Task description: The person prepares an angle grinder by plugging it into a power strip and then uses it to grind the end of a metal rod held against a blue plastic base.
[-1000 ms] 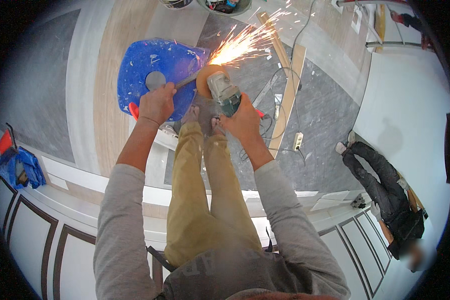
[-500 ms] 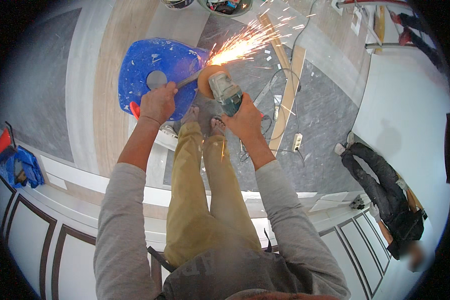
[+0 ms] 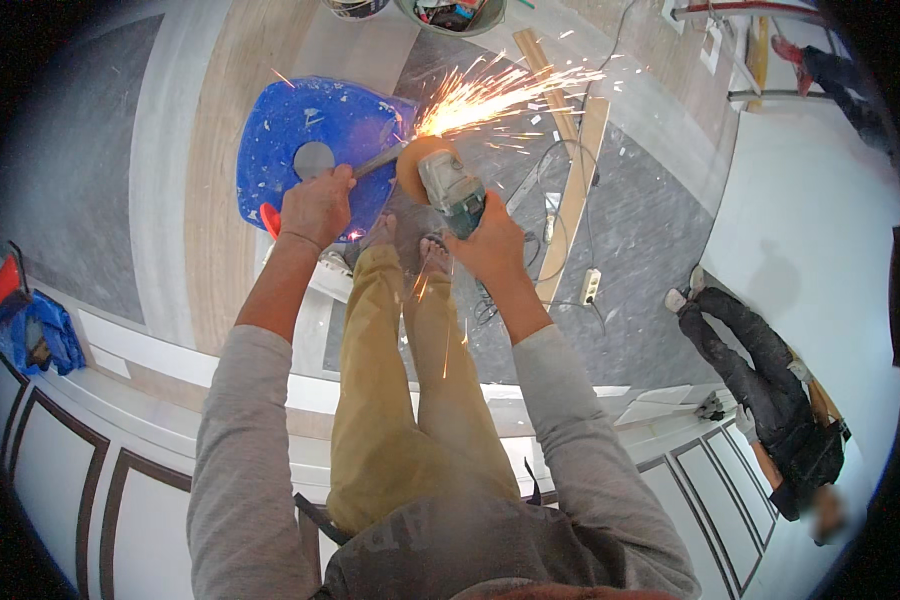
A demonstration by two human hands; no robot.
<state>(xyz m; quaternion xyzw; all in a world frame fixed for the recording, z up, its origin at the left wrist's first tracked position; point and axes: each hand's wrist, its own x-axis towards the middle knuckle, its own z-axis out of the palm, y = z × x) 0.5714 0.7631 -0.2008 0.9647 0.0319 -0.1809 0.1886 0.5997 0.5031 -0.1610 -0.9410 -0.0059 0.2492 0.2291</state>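
Note:
My left hand (image 3: 315,208) is closed on a flat metal bar (image 3: 378,158) that lies across a blue plastic seat-like piece (image 3: 275,125) spattered with pale paint. An angle grinder (image 3: 450,185) is in my right hand (image 3: 495,242), its orange disc (image 3: 412,168) against the bar's far end, partly hiding it. A bright fan of sparks (image 3: 470,105) flies up and rightward, with a few streaks falling by my trousers. My feet (image 3: 378,232), at least one in a flip-flop, are just below the blue piece and grinder, beside a red part (image 3: 269,220) at its edge.
A co-worker (image 3: 740,360) in dark clothes is at the lower right; another person's legs (image 3: 840,95) show top right. Wooden planks (image 3: 569,250), a cable and a power strip (image 3: 591,285) lie right of me. A tub of tools (image 3: 450,12) stands ahead; a blue bag (image 3: 35,335) is left.
My hands and the grinder have barely moved. The spark fan has shifted a little rightward, and streaks now fall near my legs. The legs at the top right have moved farther into view.

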